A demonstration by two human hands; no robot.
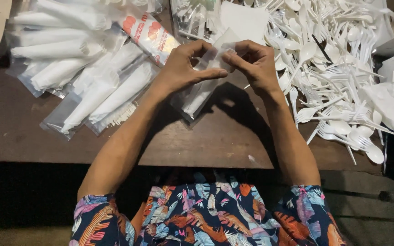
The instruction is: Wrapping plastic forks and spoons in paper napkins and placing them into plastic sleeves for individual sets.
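Observation:
My left hand and my right hand both pinch the top edge of a clear plastic pouch. The pouch holds a rolled white napkin with white plastic cutlery and slants down toward me over the dark wooden table. Thumbs and forefingers of the two hands meet at the pouch's mouth.
A pile of filled clear pouches lies at the left. A heap of loose white plastic forks and spoons covers the right side. White napkins lie at the back, more at the right. A packet with red print sits behind my left hand.

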